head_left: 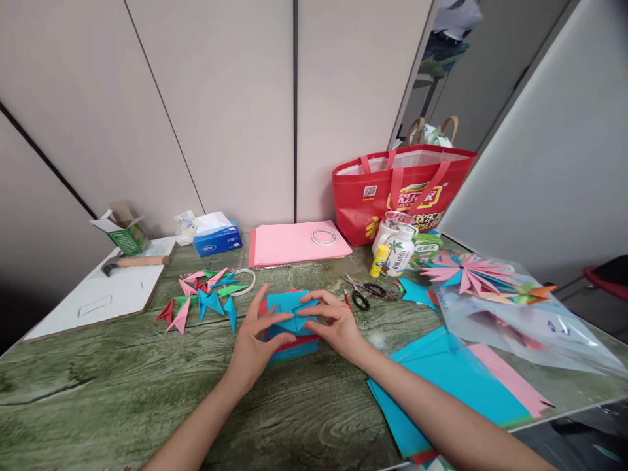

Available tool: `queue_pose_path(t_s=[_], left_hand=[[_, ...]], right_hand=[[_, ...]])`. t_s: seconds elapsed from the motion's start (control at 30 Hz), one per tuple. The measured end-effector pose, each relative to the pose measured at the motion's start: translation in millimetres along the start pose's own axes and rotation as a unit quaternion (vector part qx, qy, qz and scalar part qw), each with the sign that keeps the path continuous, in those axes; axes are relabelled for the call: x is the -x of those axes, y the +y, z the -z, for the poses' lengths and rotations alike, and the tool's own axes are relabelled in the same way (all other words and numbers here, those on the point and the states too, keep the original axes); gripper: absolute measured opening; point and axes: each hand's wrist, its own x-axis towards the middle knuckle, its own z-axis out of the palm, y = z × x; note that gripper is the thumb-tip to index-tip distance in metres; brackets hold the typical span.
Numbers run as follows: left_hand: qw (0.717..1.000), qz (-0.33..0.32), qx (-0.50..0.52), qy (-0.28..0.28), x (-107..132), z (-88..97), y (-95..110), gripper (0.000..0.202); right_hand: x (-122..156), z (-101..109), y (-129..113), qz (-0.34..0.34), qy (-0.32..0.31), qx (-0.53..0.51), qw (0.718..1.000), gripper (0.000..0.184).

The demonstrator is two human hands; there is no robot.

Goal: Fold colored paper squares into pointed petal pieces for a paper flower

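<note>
Between my two hands is a small piece of blue folded paper [294, 302], creased toward its middle. My left hand [256, 330] grips its left side with thumb and fingers. On the other side my right hand [336, 322] pinches the folded flaps near the centre. Under it lies a small stack of red and blue paper [294, 350], partly hidden by the hands. Left of my hands, folded paper pieces [209, 304] in pink, blue, green and red lie beside a roll of tape [244, 281].
Black-handled scissors [362, 297], a yellow glue stick [379, 260] and a white bottle [398, 252] stand or lie right of centre. Blue sheets [446, 379] sit under my right forearm. Behind are pink sheets [289, 243], a tissue box [216, 239] and a red bag [353, 203]. A hammer [135, 261] rests left.
</note>
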Motion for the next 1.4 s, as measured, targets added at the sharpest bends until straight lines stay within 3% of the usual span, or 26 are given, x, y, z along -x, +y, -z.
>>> queue_pose_path(t_s=[0.17, 0.27, 0.4, 0.7, 0.87, 1.03, 1.17, 1.27, 1.4], left_hand=[[0.998, -0.046, 0.010, 0.030, -0.7, 1.2, -1.1, 0.015], [0.995, -0.087, 0.042, 0.016, -2.3, 1.6, -0.2, 0.018], [0.988, -0.149, 0.032, -0.001, -3.5, 1.5, -0.3, 0.024], [0.960, -0.226, -0.166, 0.022, -0.2, 3.2, 4.4, 0.018], [0.946, -0.264, -0.182, 0.045, -3.0, 3.5, 4.0, 0.016], [0.958, -0.242, -0.154, 0.033, -2.7, 3.9, 0.7, 0.015], [0.970, -0.206, -0.119, 0.051, 0.3, 0.6, 2.6, 0.015], [0.984, -0.156, -0.064, 0.062, 1.8, -3.3, 5.0, 0.011], [0.995, -0.064, -0.018, 0.080, 2.1, -6.8, 3.1, 0.009]], right_hand=[[-0.1, -3.3, -1.9, -0.056, -0.003, -0.095, 0.994, 0.020], [-2.0, -2.4, -0.7, -0.115, -0.031, -0.192, 0.974, 0.025], [-2.6, -0.4, 2.6, -0.195, -0.072, -0.208, 0.956, 0.030], [-2.0, -2.7, 3.2, -0.127, -0.036, -0.205, 0.970, 0.035], [-1.9, -1.7, 0.3, -0.157, -0.056, -0.208, 0.964, 0.035], [-1.7, -1.3, -0.9, -0.164, -0.065, -0.221, 0.959, 0.039], [-1.2, -3.2, 2.0, -0.153, -0.020, -0.218, 0.964, 0.022], [-0.2, -5.0, 5.3, -0.140, 0.007, -0.196, 0.971, 0.015], [0.4, -6.2, 4.8, -0.099, -0.003, -0.122, 0.988, 0.013]])
